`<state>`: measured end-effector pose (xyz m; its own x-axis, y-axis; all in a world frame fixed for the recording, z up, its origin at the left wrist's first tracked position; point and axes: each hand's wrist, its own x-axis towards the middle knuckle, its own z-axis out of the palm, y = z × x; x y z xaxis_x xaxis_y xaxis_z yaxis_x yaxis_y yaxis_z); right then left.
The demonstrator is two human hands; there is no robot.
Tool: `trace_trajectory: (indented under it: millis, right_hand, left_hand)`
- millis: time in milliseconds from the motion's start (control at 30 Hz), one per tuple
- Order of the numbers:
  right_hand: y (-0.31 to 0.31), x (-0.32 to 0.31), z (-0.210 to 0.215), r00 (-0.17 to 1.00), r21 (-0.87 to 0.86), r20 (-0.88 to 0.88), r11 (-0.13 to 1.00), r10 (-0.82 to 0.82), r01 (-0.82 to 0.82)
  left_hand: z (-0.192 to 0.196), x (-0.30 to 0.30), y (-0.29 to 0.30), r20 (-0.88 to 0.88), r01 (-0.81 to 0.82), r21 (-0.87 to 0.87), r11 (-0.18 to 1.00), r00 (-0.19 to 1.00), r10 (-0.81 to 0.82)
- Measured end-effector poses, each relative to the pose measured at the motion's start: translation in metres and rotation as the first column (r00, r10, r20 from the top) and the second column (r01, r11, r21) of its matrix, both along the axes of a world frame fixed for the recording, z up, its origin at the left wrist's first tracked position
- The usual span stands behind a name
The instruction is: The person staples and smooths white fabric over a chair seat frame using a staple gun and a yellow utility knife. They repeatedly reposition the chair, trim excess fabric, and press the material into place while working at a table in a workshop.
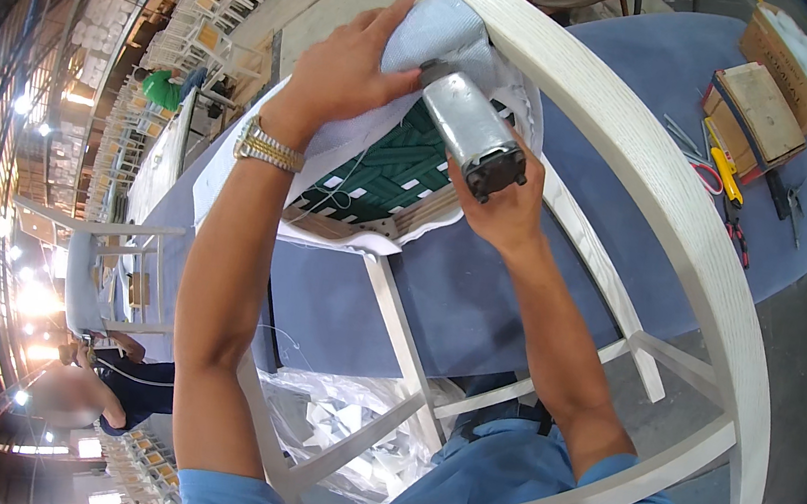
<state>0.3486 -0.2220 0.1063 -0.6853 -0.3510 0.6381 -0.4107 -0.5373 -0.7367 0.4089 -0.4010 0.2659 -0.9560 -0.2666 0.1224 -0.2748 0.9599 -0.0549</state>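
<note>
An upturned chair with a whitewashed wooden frame (588, 63) stands before me on a blue-grey padded table. Green woven webbing (399, 166) shows inside its seat, with pale blue-white upholstery fabric (438, 30) drawn around the rim. My left hand (350, 69) lies on the fabric at the far side of the seat, fingers stretched out, thumb close to the tool's nose. A silvery staple gun (466, 114) is gripped by my right hand (506, 199), its nose against or just above the fabric edge; contact cannot be made out. The gun hides part of the webbing.
On the table (639, 54) at right lie a yellow cutter (723, 173), red-handled pliers (736, 232), scissors and two cardboard boxes (758, 114). Plastic wrapping (332, 425) sits below. At left, a co-worker (130, 390) is beside another chair (90, 264). Stacked chairs line the background.
</note>
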Motion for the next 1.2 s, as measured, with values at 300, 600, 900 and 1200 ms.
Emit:
trace_trajectory:
  millis: [300,600,900,1200]
  right_hand:
    - [0.008,0.007,0.01,0.995,0.112,-0.083,0.992,-0.051,0.06]
    - [0.006,0.008,0.008,0.994,0.214,-0.107,0.977,0.025,-0.002]
    - [-0.001,0.012,0.009,0.98,0.163,-0.197,0.986,0.014,0.019]
    - [-0.006,0.002,-0.009,0.999,0.097,-0.03,0.995,-0.017,0.019]
  left_hand:
    - [-0.007,0.001,-0.003,-0.03,-0.033,-0.058,0.998,0.999,0.032]
    - [-0.005,-0.003,0.003,0.022,-0.063,-0.061,0.996,0.998,0.064]
    - [0.0,0.011,0.019,0.03,0.074,-0.151,0.986,0.997,-0.071]
    - [0.041,0.021,-0.076,-0.005,-0.109,0.341,0.934,0.993,0.118]
